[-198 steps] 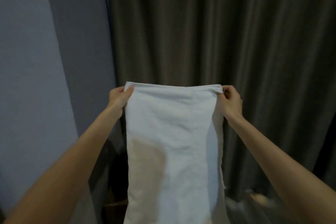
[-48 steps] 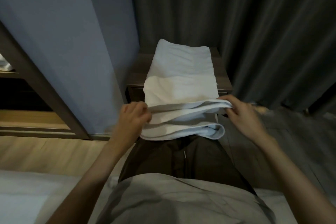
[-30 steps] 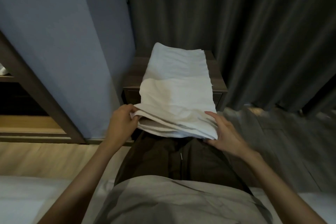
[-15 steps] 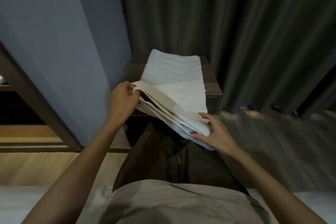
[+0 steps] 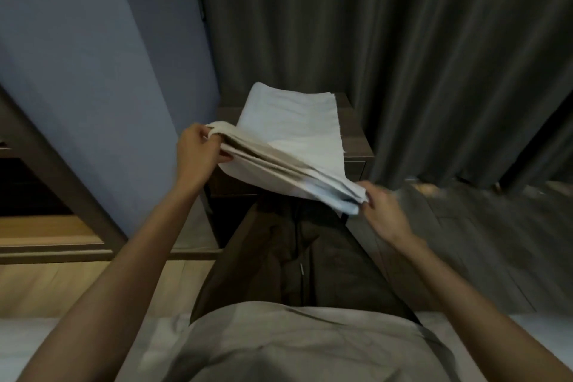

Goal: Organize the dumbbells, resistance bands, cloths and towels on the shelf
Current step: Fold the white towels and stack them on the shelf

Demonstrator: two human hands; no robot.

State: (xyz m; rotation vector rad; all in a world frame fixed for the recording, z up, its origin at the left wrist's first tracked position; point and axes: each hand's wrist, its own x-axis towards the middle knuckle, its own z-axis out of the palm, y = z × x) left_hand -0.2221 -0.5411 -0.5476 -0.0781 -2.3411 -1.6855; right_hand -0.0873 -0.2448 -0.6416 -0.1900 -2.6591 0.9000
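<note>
Head view: the left hand (image 5: 198, 149) has a pinching grip on the raised near corner of the folded white towel (image 5: 291, 139). The right hand (image 5: 379, 208) clasps the lower corner. The towel's far end lies on the dark worktop (image 5: 356, 139).

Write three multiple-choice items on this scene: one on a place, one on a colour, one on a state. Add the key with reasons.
1. The towel has its far end over:
A. the dark cabinet
B. a sink
C. a chair
2. The towel is:
A. red
B. white
C. black
3. The towel is gripped by:
A. nobody
B. one hand
C. two hands
Key: 1 A, its far end covers the cabinet top in front of the curtain. 2 B, the cloth is plainly white. 3 C, the left hand and the right hand each pinch one end of its folded near edge.
</note>
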